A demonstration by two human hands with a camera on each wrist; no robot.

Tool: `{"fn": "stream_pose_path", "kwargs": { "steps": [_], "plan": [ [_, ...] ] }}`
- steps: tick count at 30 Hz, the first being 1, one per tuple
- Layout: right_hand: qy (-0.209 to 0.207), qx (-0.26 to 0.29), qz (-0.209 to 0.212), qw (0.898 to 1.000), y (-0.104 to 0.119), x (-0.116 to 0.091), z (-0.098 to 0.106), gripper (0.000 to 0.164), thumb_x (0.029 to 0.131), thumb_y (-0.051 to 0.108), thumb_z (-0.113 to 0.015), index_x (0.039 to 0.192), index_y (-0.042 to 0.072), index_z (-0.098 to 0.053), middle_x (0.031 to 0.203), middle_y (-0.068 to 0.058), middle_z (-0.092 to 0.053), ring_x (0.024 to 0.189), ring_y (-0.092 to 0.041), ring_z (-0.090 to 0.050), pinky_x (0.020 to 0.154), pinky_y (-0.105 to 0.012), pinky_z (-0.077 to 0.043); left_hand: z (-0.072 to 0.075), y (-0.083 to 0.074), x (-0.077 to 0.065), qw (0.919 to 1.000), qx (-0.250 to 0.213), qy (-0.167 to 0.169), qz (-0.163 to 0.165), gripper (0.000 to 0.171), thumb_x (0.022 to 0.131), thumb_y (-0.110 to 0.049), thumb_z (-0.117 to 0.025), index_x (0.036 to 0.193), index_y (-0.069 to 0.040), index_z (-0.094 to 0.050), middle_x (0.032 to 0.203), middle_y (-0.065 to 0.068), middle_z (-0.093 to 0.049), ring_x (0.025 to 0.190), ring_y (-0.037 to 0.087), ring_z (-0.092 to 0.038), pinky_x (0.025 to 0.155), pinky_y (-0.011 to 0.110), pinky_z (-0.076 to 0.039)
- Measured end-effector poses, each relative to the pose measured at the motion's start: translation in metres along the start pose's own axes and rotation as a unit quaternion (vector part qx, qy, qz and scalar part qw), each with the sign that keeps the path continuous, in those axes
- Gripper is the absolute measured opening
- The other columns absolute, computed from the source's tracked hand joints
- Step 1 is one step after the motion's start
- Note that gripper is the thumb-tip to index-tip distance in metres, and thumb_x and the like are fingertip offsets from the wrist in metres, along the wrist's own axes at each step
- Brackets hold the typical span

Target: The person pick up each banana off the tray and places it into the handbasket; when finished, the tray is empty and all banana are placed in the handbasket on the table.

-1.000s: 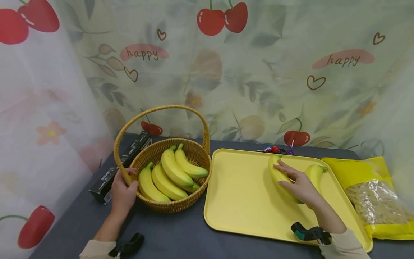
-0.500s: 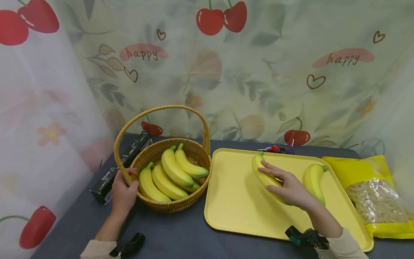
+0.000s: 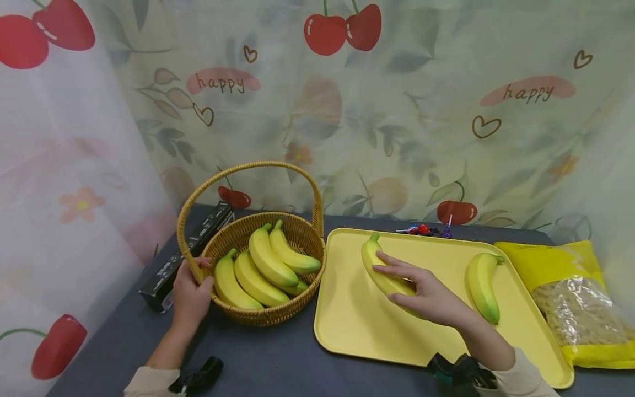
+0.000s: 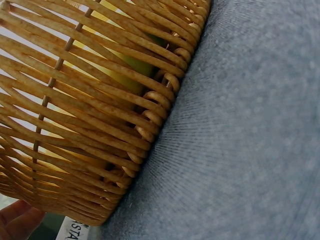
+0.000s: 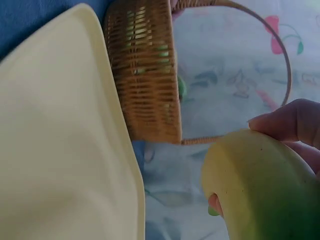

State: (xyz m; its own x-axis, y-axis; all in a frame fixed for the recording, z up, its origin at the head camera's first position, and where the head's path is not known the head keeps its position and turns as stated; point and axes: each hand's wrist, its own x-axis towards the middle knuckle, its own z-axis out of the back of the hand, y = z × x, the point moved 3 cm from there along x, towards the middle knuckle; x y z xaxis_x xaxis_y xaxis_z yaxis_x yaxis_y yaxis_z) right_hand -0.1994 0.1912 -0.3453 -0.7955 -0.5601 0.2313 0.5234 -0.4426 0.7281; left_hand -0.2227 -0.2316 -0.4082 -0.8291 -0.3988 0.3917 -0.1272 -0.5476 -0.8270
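Note:
My left hand (image 3: 192, 289) grips the left rim of a wicker basket (image 3: 268, 317) where its tall handle joins. Several yellow bananas (image 3: 270, 259) lie inside the basket, their stems toward the back. Over the yellow tray (image 3: 342, 331) my right hand (image 3: 429, 295) holds one banana (image 3: 377, 270) between thumb and fingers. In the right wrist view that banana (image 5: 260, 175) is raised above the tray, with the basket (image 5: 145, 85) beyond it. Another banana (image 3: 482, 286) lies on the tray's right side. The left wrist view is mostly filled by the basket's woven wall (image 4: 75, 100).
A long black box (image 3: 163, 281) lies behind and left of the basket. Several wrapped lollipops (image 3: 423, 229) sit behind the tray's far edge. To the tray's right is a yellow bag with a see-through window (image 3: 577, 309). Printed curtains (image 3: 357, 138) enclose the table.
My right hand has carried its banana leftward across the tray, toward the basket, exposing more of the banana left on the tray. The left hand has stayed on the basket.

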Motion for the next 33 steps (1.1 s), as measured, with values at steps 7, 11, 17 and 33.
{"fn": "stream_pose_path", "kwargs": {
  "steps": [7, 11, 17, 33],
  "plan": [
    [0.032, 0.007, 0.019, 0.999, 0.019, 0.005, -0.012, 0.047, 0.087, 0.014, -0.061, 0.133, 0.016, -0.051, 0.151, -0.007, -0.032, 0.138, -0.033, -0.026, 0.099, -0.008, -0.03, -0.001, -0.001, 0.0, 1.0, -0.001, -0.004, -0.004, 0.021, 0.078, 0.001, -0.051, 0.098, -0.003, -0.053, 0.11, 0.013, -0.063, 0.102, 0.024, -0.057, 0.069, 0.006, -0.033],
    [0.054, 0.006, 0.048, 0.997, 0.033, 0.012, -0.021, 0.048, 0.087, 0.011, -0.062, 0.133, 0.015, -0.052, 0.15, -0.007, -0.033, 0.138, -0.031, -0.028, 0.101, -0.011, -0.029, -0.001, -0.001, 0.001, 0.9999, 0.0, -0.009, -0.008, 0.021, 0.077, 0.001, -0.051, 0.098, -0.003, -0.053, 0.109, 0.013, -0.063, 0.099, 0.022, -0.056, 0.069, 0.008, -0.033],
    [0.083, 0.004, 0.091, 0.992, 0.051, 0.028, -0.034, 0.047, 0.087, 0.01, -0.061, 0.133, 0.012, -0.052, 0.15, -0.008, -0.033, 0.138, -0.03, -0.03, 0.103, -0.021, -0.034, -0.001, -0.001, 0.0, 1.0, 0.004, -0.008, -0.002, 0.021, 0.077, 0.001, -0.05, 0.098, -0.003, -0.053, 0.109, 0.012, -0.063, 0.098, 0.019, -0.055, 0.07, 0.01, -0.034],
    [0.163, -0.013, 0.091, 0.982, 0.09, 0.104, -0.071, 0.048, 0.085, 0.008, -0.058, 0.133, 0.009, -0.052, 0.151, -0.005, -0.032, 0.14, -0.021, -0.026, 0.106, -0.037, -0.034, -0.001, 0.0, 0.001, 0.9999, 0.005, -0.012, -0.003, 0.021, 0.077, 0.0, -0.052, 0.097, -0.004, -0.054, 0.108, 0.011, -0.063, 0.097, 0.018, -0.055, 0.071, 0.013, -0.034]
  ]
}}
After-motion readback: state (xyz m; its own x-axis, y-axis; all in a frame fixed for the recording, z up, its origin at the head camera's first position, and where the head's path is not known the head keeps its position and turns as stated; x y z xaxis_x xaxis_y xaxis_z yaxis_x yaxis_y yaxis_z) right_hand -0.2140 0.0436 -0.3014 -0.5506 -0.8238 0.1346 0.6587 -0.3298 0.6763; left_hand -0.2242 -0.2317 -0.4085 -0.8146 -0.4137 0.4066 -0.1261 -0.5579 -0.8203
